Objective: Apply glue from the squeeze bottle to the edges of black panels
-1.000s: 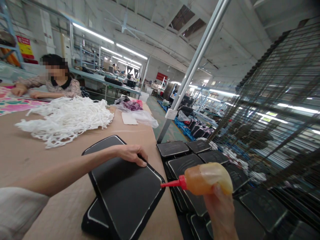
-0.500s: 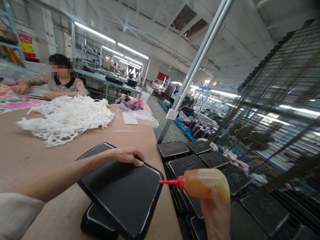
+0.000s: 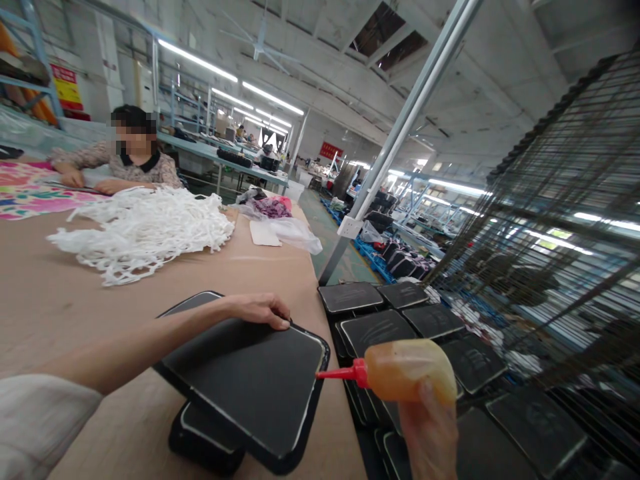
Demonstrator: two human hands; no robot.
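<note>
My left hand is closed on the far edge of a black rectangular panel with rounded corners, which it holds tilted above the table. A pale line runs along the panel's rim. Under it lies another black panel, partly covered. My right hand is wrapped around a clear squeeze bottle of amber liquid, held on its side. The bottle's red nozzle points left, its tip at the pale line on the panel's right edge.
Several black panels lie stacked right of the brown table. White netting-like strips are heaped farther back. A co-worker sits at the far left by flowered fabric. A slanted metal post and wire rack stand right.
The nozzle tip has moved slightly down along the panel's right edge. My left hand keeps its hold on the panel. The whole view has shifted a little.
</note>
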